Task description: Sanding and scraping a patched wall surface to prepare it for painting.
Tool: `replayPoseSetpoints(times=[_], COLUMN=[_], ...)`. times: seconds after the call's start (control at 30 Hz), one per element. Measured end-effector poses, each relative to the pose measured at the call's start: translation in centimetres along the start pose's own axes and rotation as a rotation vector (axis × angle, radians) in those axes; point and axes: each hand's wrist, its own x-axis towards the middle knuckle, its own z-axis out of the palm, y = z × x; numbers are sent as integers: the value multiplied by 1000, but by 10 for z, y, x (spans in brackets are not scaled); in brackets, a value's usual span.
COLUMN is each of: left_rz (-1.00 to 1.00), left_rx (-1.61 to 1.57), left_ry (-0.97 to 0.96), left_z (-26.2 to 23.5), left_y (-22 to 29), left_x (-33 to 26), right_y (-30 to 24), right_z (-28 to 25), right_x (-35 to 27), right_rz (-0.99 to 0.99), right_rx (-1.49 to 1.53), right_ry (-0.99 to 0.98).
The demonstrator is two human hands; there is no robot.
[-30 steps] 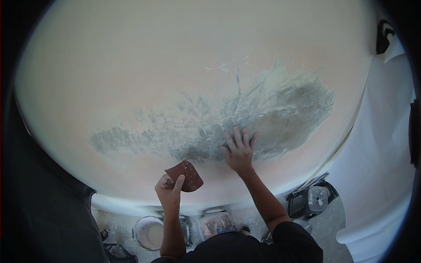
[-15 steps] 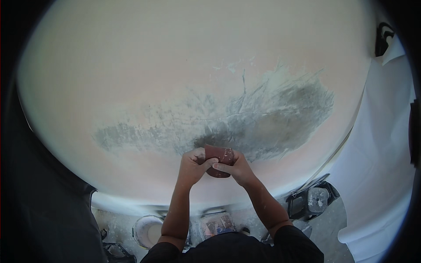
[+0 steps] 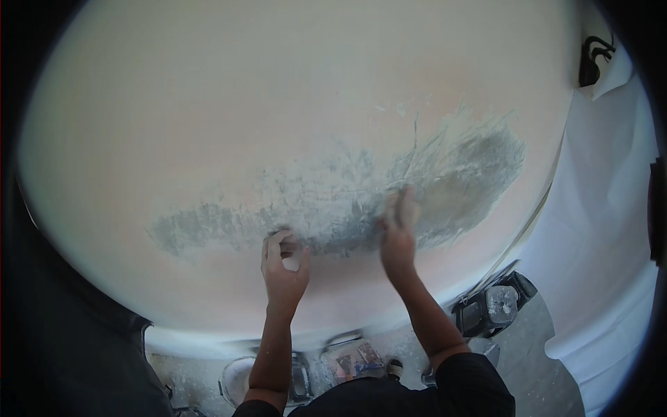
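Observation:
In front of me a broad, pale, curved surface (image 3: 208, 125) carries a long, rough grey patch (image 3: 208, 222) with scratched, feathered edges. My right hand (image 3: 398, 240) is on the right-middle part of this patch, its fingers pointing up and smeared by motion. What lies under them is hidden. Beside the lower edge of the patch is my left hand (image 3: 283, 271), with fingers bent and thumb held apart. I see nothing clearly gripped in it. The red-brown sheet, like sandpaper, cannot be made out now.
Below the surface stand a white bucket (image 3: 237, 379), a dusty tray with small items (image 3: 351, 360) and a dark step stool (image 3: 483, 313) with a dusty block on it. White sheeting (image 3: 590, 208) hangs at the right, and dark cloth (image 3: 69, 313) at the left. A black clamp-like thing (image 3: 594, 61) sits at upper right.
My hands have parted from the red-brown sheet they held together. The right moved up and right onto the patch, the left slightly left. The sheet has gone from sight.

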Motion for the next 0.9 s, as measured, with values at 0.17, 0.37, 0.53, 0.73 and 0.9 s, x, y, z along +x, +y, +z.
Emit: replayPoseSetpoints(times=[0.17,0.37,0.53,0.73,0.9], left_rz=[-80,139,403,460,531], left_rx=[-58,-39,-23,-96,-4], left_ry=[22,8,62,105,135], left_z=[-19,-30,-36,-24,-29], left_y=[-24,-56,-113,-117,-117], left_x=[10,15,10,13,19], right_y=[0,-17,-1,-1,-9], right_z=[7,11,3,-8,-16], right_x=[-5,7,30,8,20], right_rz=[138,278,580,336,555], right_rx=[-132,-33,-133,-314,-207], right_ry=[49,242,395,101,-69])
